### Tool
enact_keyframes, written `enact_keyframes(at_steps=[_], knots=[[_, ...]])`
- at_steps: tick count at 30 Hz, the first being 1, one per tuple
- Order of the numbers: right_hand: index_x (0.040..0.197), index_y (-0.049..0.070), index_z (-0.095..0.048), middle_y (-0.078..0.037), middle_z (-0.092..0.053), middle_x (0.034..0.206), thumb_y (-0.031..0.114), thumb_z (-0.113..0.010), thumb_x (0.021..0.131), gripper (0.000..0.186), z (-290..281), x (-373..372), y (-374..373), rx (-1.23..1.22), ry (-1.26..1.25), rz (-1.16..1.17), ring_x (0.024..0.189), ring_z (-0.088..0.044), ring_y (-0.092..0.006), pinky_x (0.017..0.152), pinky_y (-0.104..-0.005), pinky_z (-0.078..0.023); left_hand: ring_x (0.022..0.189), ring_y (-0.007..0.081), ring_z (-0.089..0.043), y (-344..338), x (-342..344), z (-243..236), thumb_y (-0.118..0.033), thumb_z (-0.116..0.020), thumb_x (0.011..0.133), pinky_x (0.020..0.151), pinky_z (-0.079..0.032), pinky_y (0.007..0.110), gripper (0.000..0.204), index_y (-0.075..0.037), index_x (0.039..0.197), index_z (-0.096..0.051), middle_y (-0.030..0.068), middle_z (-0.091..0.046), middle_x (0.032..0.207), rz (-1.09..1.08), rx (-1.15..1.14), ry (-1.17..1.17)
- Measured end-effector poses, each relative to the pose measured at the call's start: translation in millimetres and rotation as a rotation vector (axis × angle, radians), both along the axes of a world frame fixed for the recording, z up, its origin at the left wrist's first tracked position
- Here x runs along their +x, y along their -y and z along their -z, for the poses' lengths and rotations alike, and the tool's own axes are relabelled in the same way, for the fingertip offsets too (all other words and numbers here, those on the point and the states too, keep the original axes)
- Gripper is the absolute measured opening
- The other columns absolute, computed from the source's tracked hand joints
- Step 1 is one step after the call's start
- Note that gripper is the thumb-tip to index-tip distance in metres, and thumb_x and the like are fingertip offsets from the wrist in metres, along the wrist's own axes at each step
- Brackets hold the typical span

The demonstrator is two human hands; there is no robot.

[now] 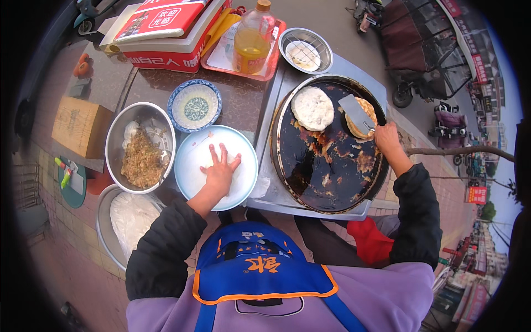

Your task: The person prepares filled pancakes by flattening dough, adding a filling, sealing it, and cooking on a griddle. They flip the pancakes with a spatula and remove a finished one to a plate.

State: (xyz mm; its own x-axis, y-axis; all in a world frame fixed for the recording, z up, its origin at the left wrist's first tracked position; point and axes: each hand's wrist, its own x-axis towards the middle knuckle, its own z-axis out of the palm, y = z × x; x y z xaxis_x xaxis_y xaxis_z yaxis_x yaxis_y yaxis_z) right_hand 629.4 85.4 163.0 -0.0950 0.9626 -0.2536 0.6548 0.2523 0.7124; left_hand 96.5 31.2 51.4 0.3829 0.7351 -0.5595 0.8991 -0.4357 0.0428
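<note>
My left hand (pixel 219 172) is spread over a pale plate (pixel 243 152) with a light blue rim. Whether anything lies under the palm is hidden. My right hand (pixel 389 140) grips a metal spatula (pixel 354 110), its flat blade against a browned flatbread (pixel 369 107) on the right side of the round black griddle (pixel 326 177). Beside that bread, a pale flatbread (pixel 312 108) lies on the oily surface, which carries brown scorched patches. Left of the plate stands a steel bowl (pixel 114 149) of brownish minced filling (pixel 142 160).
A patterned blue bowl (pixel 194 86) sits behind the plate, an oil bottle (pixel 255 41) on a red tray (pixel 281 33). A wire-topped basin (pixel 283 47) stands behind the griddle. Lower left, a metal basin (pixel 105 232) holds something pale under plastic. A cardboard box (pixel 80 126) is at left.
</note>
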Motion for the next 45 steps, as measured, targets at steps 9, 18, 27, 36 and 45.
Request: enact_keyframes(at_steps=[9, 18, 27, 36, 45], knots=[[0.104, 0.014, -0.079, -0.007, -0.076, 0.106, 0.034, -0.058, 0.095, 0.031, 27.5, -19.2, 141.6, -0.552, 0.086, 0.459, 0.105, -0.072, -0.0244, 0.079, -0.0385, -0.055, 0.145, 0.0608, -0.009, -0.7, -1.4, 3.6, -0.035, -0.099, 0.041, 0.076, -0.061, 0.06, 0.141, -0.038, 0.158, -0.019, 0.0295, -0.008, 0.162, 0.048, 0.057, -0.066], [0.105, 0.005, -0.076, -0.014, -0.073, 0.112, 0.029, -0.062, 0.092, 0.031, 81.0, 12.9, 68.6, -0.586, -0.141, 0.567, 0.1, -0.072, -0.03, 0.079, -0.0412, -0.056, 0.148, 0.0566, -0.007, 0.5, 1.9, 1.0, -0.026, -0.099, 0.045, 0.083, -0.056, 0.067, 0.138, -0.04, 0.156, -0.019, 0.0251, -0.01, 0.164, -0.029, 0.009, -0.042], [0.081, 0.016, -0.045, 0.005, -0.029, 0.061, 0.038, -0.045, 0.108, 0.035, 64.7, 9.1, 64.9, -0.418, -2.386, 1.462, 0.05, -0.025, -0.0086, 0.046, -0.0256, -0.025, 0.149, 0.054, -0.01, 1.5, 3.0, 7.6, -0.03, -0.1, 0.038, 0.079, -0.061, 0.058, 0.148, -0.042, 0.159, -0.015, 0.027, -0.006, 0.164, -0.01, 0.058, -0.084], [0.084, 0.011, -0.051, 0.005, -0.034, 0.059, 0.027, -0.046, 0.106, 0.028, 2.2, 45.2, 53.1, -0.274, -2.669, 1.505, 0.045, -0.028, -0.0083, 0.045, -0.0255, -0.027, 0.151, 0.0495, -0.011, 4.3, 2.6, 14.0, -0.017, -0.1, 0.034, 0.082, -0.059, 0.062, 0.145, -0.043, 0.156, -0.025, 0.0223, -0.009, 0.165, -0.085, 0.067, 0.004], [0.084, 0.01, -0.051, 0.004, -0.034, 0.061, 0.022, -0.049, 0.105, 0.024, -19.0, 52.5, 37.2, -0.172, -2.675, 1.386, 0.046, -0.027, -0.0088, 0.046, -0.0263, -0.024, 0.152, 0.0471, -0.006, 2.5, 2.7, 17.1, -0.015, -0.1, 0.034, 0.085, -0.057, 0.065, 0.146, -0.043, 0.156, -0.025, 0.0188, -0.006, 0.167, -0.112, 0.031, 0.019]])
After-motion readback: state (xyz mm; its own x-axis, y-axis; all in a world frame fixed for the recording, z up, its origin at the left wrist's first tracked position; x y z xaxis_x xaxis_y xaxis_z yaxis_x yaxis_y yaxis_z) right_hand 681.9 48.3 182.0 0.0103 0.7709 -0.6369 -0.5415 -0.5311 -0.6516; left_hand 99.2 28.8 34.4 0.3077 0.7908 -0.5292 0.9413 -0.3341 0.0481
